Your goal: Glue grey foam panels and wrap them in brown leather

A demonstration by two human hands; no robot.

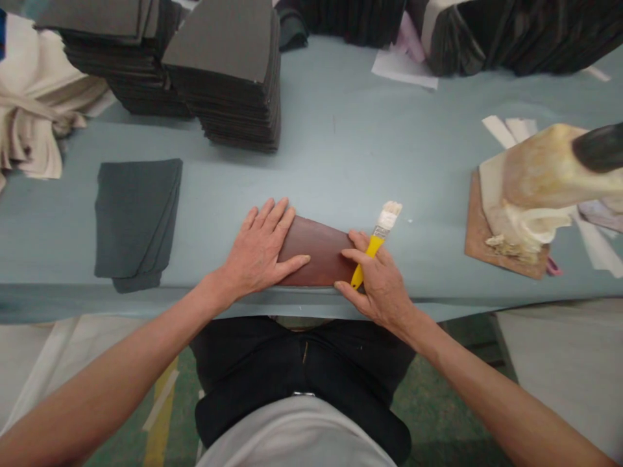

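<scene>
A reddish-brown flat panel [318,253] lies at the front edge of the table. My left hand [265,250] rests flat on its left end, fingers stretched out and thumb along its surface. At the panel's right end, my right hand [377,275] holds a paintbrush [374,250] with a yellow handle, its pale bristles pointing up and away from me. Fingertips of that hand also touch the panel's right edge. To the left lie a few overlapping dark grey pieces [136,217], their front corner close to the table edge.
Tall stacks of dark pieces [238,84] stand at the back left, with more dark stacks [525,39] at the back right. A glue-stained container [530,168] sits on a brown board [474,227] at right. Beige cloth strips [34,110] are heaped at far left.
</scene>
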